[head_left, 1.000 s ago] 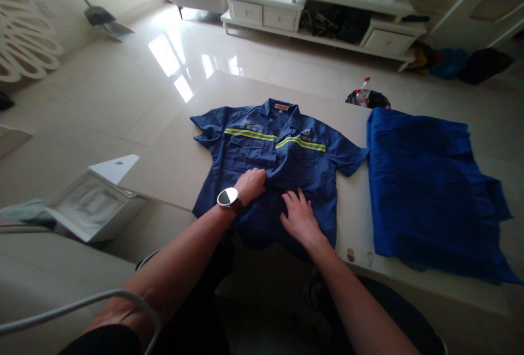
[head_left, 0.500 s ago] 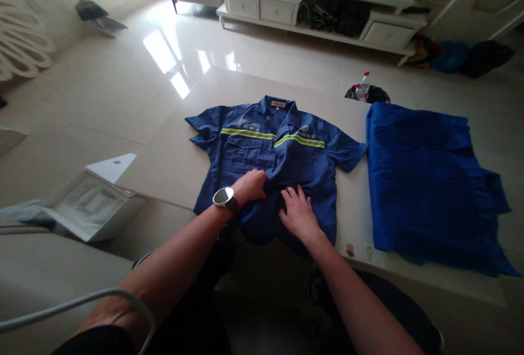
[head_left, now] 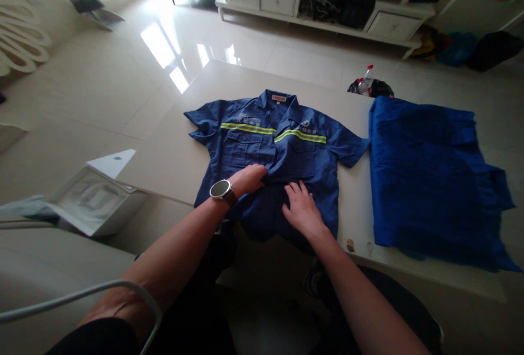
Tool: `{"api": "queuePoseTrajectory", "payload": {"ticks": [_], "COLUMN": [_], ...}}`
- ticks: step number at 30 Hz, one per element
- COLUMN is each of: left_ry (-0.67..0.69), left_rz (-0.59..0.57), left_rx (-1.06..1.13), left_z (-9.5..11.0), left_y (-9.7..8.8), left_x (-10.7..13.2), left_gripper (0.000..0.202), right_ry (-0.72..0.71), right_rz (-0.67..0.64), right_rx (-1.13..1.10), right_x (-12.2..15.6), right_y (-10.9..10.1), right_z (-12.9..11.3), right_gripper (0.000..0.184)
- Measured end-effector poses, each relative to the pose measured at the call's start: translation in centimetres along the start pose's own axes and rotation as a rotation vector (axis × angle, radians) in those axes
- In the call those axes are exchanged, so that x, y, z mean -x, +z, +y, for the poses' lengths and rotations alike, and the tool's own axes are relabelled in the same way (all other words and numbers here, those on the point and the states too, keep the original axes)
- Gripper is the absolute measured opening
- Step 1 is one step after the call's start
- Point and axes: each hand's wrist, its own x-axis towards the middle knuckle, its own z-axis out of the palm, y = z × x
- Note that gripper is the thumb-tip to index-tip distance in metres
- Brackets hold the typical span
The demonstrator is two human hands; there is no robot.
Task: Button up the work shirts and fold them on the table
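A dark blue short-sleeved work shirt with yellow reflective stripes lies face up on a beige table, collar away from me. My left hand, a watch on its wrist, pinches the shirt's front placket near the middle. My right hand lies flat with fingers spread on the lower front of the shirt, just right of the left hand.
A brighter blue garment is spread on the table's right part. A dark bag with a bottle sits at the far edge. An open white box stands on the floor at left. A white TV cabinet lines the far wall.
Both hands stay on the shirt's front with hardly any shift. The camera has tilted down slightly, so the whole scene sits a little higher in view.
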Motion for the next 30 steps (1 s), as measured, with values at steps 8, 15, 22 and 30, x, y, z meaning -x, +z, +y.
{"api": "queuePoseTrajectory", "payload": {"ticks": [8,15,22,30], "left_ry": [-0.153,0.077,0.141,-0.311], "left_rz": [0.303,-0.068,-0.102,0.423], "left_rx": [0.154,0.455,0.190,0.032], "left_z": [0.0,-3.8,-3.9,-0.5], "left_y": [-1.1,-1.1,1.1,-0.4], "left_x": [-0.8,-0.2,0.0,1.1], "left_gripper": [0.024,0.058,0.100,0.073], "right_ry": [-0.099,-0.172,-0.157,-0.185], "right_rz": [0.036,-0.028,0.055,0.222], "right_rx": [0.103,0.137,0.208,0.059], "right_x": [0.4,0.5,-1.0,-0.7], "right_y": [0.2,0.7,1.7,0.9], "right_z": [-0.6,-0.2,1.4,-0.5], "right_gripper": [0.063,0.075,0.076,0.048]}}
